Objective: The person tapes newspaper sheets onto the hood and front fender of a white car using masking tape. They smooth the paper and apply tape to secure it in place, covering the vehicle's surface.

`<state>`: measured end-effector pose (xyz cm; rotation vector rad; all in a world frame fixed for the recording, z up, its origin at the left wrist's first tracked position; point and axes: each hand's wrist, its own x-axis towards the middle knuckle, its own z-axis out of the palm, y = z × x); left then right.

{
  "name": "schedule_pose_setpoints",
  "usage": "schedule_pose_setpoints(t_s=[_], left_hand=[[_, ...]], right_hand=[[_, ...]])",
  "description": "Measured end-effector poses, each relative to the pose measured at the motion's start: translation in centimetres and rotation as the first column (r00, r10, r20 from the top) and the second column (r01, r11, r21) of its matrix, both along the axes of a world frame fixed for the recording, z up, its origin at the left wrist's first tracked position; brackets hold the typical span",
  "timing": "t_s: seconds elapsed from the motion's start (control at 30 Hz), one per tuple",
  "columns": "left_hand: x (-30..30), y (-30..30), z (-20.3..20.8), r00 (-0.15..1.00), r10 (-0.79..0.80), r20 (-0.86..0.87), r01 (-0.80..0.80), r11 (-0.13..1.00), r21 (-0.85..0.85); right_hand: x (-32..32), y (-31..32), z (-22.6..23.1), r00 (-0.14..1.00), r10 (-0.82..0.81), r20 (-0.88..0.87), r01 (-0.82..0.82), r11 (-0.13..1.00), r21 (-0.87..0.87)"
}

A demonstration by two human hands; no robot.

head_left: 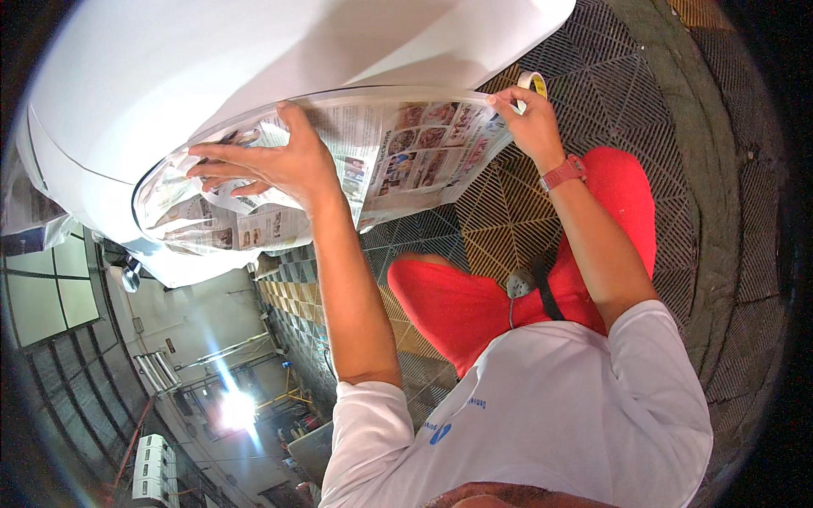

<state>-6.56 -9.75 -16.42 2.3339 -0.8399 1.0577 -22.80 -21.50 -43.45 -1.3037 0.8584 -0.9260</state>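
Note:
A sheet of printed newspaper [423,152] hangs along the curved dark edge of a white car body panel [279,51]. A strip of pale masking tape [398,93] runs along the paper's upper border. My left hand [271,161] is spread over the newspaper at the left, its thumb up at the taped edge. At the strip's right end my right hand [527,123] pinches the tape between thumb and fingers. The masking tape roll [533,83] shows just beyond those fingers, partly hidden by them. What lies behind the newspaper is covered.
Dark and tan ribbed floor tiles [508,203] lie below the panel. My bent knees, in red trousers [457,296], are close under my arms. More newspaper [30,203] covers a part at the far left. A bright lamp [237,411] shines in the workshop behind.

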Motion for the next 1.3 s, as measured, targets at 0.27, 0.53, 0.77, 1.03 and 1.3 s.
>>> schedule_pose_setpoints(t_s=[0.27,0.53,0.77,1.03,1.3], left_hand=[[-1.3,-0.2,-1.6,0.999,-0.016,-0.039,0.016,1.000,-0.007],[-1.3,-0.2,-2.9,1.000,0.013,-0.020,-0.013,1.000,-0.028],[-1.5,-0.1,-3.7,1.000,-0.012,-0.027,0.012,1.000,0.005],[-1.0,-0.5,-5.0,0.999,-0.016,-0.027,0.017,0.999,0.035],[-1.4,-1.1,-5.6,1.000,-0.015,-0.024,0.016,0.999,0.038]], right_hand=[[-0.1,0.2,0.2,1.000,-0.004,-0.021,0.005,1.000,0.015],[-0.2,0.3,0.6,1.000,0.004,-0.029,-0.003,1.000,0.030],[-0.1,0.7,0.4,1.000,-0.005,-0.015,0.006,0.999,0.054],[0.2,0.8,0.1,0.999,-0.012,-0.031,0.014,0.999,0.047],[0.6,1.1,-0.1,1.000,-0.004,-0.026,0.006,0.998,0.065]])
